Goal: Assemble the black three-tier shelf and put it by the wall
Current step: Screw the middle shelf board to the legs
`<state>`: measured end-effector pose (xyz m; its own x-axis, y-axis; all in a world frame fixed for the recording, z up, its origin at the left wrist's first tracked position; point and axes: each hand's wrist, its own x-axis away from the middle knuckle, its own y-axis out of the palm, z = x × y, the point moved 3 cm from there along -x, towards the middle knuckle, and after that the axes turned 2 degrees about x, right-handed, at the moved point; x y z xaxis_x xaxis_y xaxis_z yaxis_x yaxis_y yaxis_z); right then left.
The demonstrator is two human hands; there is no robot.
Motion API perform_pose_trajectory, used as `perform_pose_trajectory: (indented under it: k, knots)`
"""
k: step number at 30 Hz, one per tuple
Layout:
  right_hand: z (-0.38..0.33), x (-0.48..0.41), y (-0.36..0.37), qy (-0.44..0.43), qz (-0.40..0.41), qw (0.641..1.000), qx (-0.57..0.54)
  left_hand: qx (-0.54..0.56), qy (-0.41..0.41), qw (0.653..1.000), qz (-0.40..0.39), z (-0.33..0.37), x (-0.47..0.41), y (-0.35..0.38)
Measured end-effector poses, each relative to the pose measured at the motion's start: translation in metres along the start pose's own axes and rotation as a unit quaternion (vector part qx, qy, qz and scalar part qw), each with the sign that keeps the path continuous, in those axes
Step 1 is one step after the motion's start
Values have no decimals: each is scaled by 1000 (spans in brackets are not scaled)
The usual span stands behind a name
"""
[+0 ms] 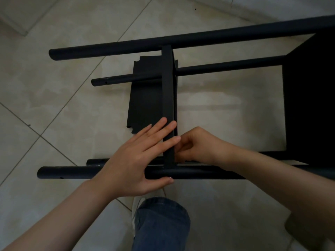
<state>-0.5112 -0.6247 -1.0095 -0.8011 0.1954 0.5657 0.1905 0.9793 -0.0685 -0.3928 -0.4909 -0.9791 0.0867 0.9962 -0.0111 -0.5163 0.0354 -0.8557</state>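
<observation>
- The black shelf (199, 36) lay sideways on the floor (72, 105).
- Left hand (134, 160) pressed its straight fingers on the middle panel (167, 87).
- Right hand (197, 145) curled its fingers beside that panel; grip unclear.

Dim light falls on a floor (72, 105) of large beige tiles with thin grout lines.

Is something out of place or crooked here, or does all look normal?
One thing stands out: a loose black board with notched corners lies flat on the floor tiles, under a pole, left of the upright middle shelf that the left hand touches. It is not yet fitted. Nothing looks damaged or crooked.
</observation>
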Motion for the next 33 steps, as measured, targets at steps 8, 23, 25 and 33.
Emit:
perform_pose_trajectory:
  k: [8, 23, 25, 33]
  knots:
    - [5, 0, -3, 35, -19, 999, -28, -9, 0, 1000, -2, 1, 0, 0]
    - [4, -5, 1, 80, -73, 993, -48, -10, 2, 1000, -1, -1, 0, 1]
    - [5, -6, 0, 99, -84, 990, -49, -9, 2, 1000, 0, -1, 0, 1]
    - [5, -6, -1, 117, -111, 986, -41, -5, 1, 1000, 1, 0, 0, 1]
